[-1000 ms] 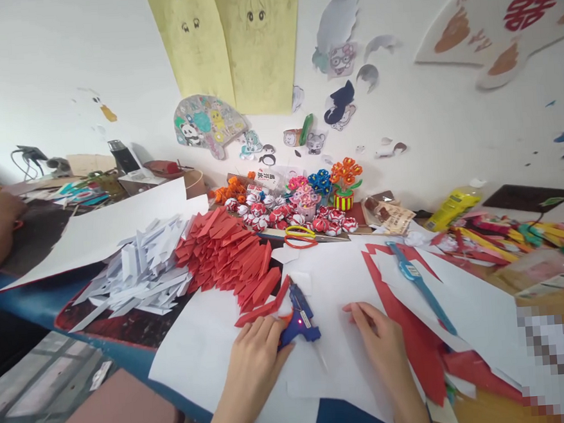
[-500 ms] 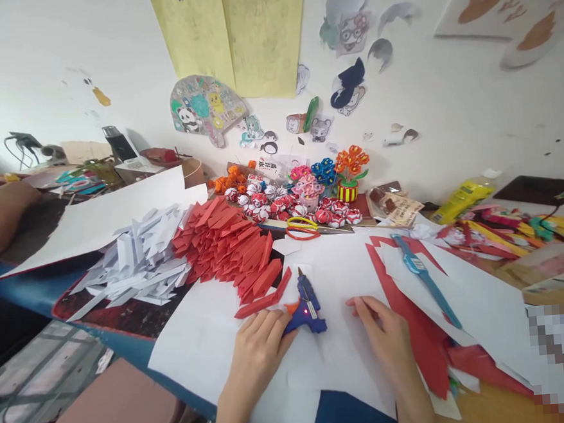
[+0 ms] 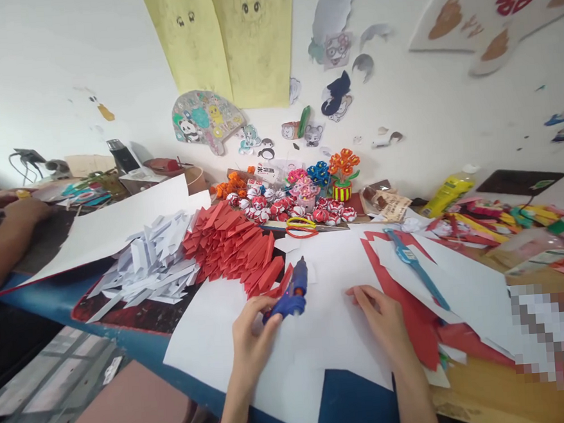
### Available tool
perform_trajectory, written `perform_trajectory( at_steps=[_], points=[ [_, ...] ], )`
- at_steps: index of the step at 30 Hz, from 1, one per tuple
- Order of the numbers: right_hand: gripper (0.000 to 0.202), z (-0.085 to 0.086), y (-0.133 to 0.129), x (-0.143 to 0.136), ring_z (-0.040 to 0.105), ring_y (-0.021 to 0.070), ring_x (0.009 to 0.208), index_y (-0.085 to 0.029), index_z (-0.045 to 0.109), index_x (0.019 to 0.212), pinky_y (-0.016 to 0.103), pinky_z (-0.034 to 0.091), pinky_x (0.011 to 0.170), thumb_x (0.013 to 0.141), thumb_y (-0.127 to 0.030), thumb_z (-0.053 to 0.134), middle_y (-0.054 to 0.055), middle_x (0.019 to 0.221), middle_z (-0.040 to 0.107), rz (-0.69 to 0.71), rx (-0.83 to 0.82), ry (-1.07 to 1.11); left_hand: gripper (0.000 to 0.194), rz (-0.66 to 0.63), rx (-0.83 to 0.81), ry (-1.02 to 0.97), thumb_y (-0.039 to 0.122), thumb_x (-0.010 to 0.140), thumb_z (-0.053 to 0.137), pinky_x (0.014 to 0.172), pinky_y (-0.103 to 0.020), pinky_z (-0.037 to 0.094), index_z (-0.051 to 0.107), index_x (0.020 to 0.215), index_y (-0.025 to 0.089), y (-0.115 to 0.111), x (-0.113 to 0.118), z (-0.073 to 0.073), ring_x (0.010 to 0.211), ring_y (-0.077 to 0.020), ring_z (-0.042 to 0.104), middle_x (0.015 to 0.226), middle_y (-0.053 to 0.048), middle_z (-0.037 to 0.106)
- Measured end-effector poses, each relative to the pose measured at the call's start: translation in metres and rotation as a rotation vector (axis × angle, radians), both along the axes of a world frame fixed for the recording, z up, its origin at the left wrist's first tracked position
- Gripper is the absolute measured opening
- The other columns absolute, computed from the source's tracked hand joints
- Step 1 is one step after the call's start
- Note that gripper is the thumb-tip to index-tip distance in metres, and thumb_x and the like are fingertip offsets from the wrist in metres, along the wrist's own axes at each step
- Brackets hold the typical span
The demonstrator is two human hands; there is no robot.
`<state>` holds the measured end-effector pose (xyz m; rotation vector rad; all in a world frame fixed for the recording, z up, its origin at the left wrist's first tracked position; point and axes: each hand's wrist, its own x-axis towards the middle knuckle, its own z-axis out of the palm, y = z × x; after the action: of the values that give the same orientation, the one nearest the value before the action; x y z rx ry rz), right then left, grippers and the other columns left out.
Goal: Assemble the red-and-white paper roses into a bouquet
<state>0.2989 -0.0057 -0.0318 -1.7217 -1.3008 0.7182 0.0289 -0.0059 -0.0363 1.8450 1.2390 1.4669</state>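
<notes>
A blue glue gun (image 3: 296, 290) is gripped by its handle in my left hand (image 3: 253, 336), its dark nozzle pointing up and away over white paper (image 3: 294, 391). My right hand (image 3: 378, 311) rests on the paper to the right, fingers curled with thumb and index near each other; whether something small is between them cannot be made out. Beyond my left hand lies a heap of folded red paper pieces (image 3: 233, 244), with folded white pieces (image 3: 153, 259) on its left. Yellow and red-handled scissors (image 3: 301, 227) lie behind the glue gun.
Red-and-white paper flowers (image 3: 281, 205) and a striped flower pot (image 3: 342, 192) line the wall side. At right are a blue watch-like strap (image 3: 417, 266), red and white sheets and a yellow bottle (image 3: 450, 190). Another person's hand (image 3: 28, 210) is at far left; a pink stool (image 3: 127, 412) stands below.
My left hand has closed round the glue gun's handle and turned it, raising it off the paper. My right hand has barely moved. The view has shifted slightly.
</notes>
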Motion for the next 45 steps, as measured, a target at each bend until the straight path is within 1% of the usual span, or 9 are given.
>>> perform_trajectory(
  at_steps=[3,11,16,20,24,32,36,40,45],
  points=[
    [0.038,-0.002,-0.001,0.001,0.063,0.0207,0.078,-0.02,0.071,0.086,0.029,0.043,0.073,0.09,-0.051,0.05,0.005,0.084,0.071,-0.001,0.028,-0.002,0.014,0.026,-0.059,-0.08,0.03,0.091,0.059,0.073,-0.027,0.049,0.064,0.099,0.019,0.001,0.0,0.001,0.082,-0.0174,0.061,0.092,-0.005,0.067],
    [0.042,-0.005,-0.001,0.005,0.062,0.0213,0.073,-0.018,0.071,0.085,0.03,0.043,0.069,0.09,-0.054,0.049,0.007,0.081,0.071,-0.012,0.069,0.04,0.017,-0.054,-0.066,0.007,0.032,0.091,0.058,0.08,-0.03,0.047,0.067,0.099,0.019,0.006,0.011,0.007,0.089,-0.0203,0.062,0.097,-0.007,0.068],
    [0.044,-0.003,-0.003,0.003,0.063,0.0228,0.075,-0.018,0.07,0.084,0.031,0.045,0.071,0.09,-0.054,0.047,0.008,0.082,0.071,0.009,0.089,0.023,0.033,-0.005,-0.246,-0.216,0.045,0.086,0.06,0.077,-0.031,0.05,0.067,0.1,0.016,0.007,0.002,0.003,0.089,-0.0234,0.064,0.098,-0.009,0.07],
    [0.044,0.001,-0.006,0.001,0.065,0.0249,0.081,-0.018,0.071,0.084,0.032,0.046,0.074,0.09,-0.055,0.047,0.009,0.086,0.072,0.024,0.079,0.012,0.042,-0.041,-0.37,-0.362,0.052,0.087,0.057,0.074,-0.031,0.049,0.064,0.101,0.014,0.007,-0.003,0.002,0.078,-0.0216,0.064,0.091,-0.009,0.071],
    [0.041,0.005,-0.008,0.0,0.066,0.0258,0.086,-0.02,0.071,0.084,0.033,0.048,0.077,0.091,-0.053,0.047,0.008,0.093,0.073,0.036,0.071,-0.002,0.041,-0.088,-0.428,-0.452,0.051,0.087,0.058,0.069,-0.029,0.047,0.063,0.101,0.013,0.006,-0.003,0.003,0.072,-0.0202,0.061,0.08,-0.008,0.069],
    [0.037,-0.001,-0.005,-0.001,0.063,0.0233,0.082,-0.022,0.069,0.088,0.031,0.047,0.073,0.092,-0.051,0.046,0.007,0.094,0.072,0.055,0.059,-0.062,0.039,-0.19,-0.503,-0.528,0.048,0.094,0.05,0.066,-0.026,0.043,0.066,0.094,0.013,0.007,-0.002,0.005,0.075,-0.019,0.057,0.084,-0.008,0.066],
    [0.035,0.006,-0.002,0.0,0.062,0.0223,0.081,-0.026,0.069,0.094,0.031,0.048,0.073,0.092,-0.051,0.045,0.005,0.097,0.071,0.121,-0.016,-0.12,0.039,-0.208,-0.519,-0.544,0.047,0.095,0.049,0.065,-0.027,0.041,0.065,0.09,0.012,0.007,-0.002,0.006,0.073,-0.0183,0.055,0.08,-0.008,0.065],
    [0.03,0.02,0.019,0.004,0.063,0.023,0.079,-0.028,0.07,0.1,0.032,0.047,0.07,0.091,-0.046,0.048,0.004,0.089,0.071,0.296,-0.103,-0.271,0.038,-0.24,-0.53,-0.532,0.047,0.096,0.047,0.066,-0.026,0.04,0.064,0.091,0.014,0.008,-0.003,0.005,0.07,-0.0161,0.053,0.082,-0.007,0.064],
    [0.029,0.026,0.077,-0.009,0.063,0.0225,0.088,-0.026,0.065,0.113,0.033,0.045,0.075,0.089,-0.027,0.048,0.004,0.091,0.068,0.399,-0.035,-0.464,0.035,-0.209,-0.539,-0.6,0.049,0.094,0.049,0.067,-0.027,0.042,0.062,0.092,0.016,0.009,-0.003,0.003,0.071,-0.0159,0.054,0.085,-0.006,0.063]
  ],
)
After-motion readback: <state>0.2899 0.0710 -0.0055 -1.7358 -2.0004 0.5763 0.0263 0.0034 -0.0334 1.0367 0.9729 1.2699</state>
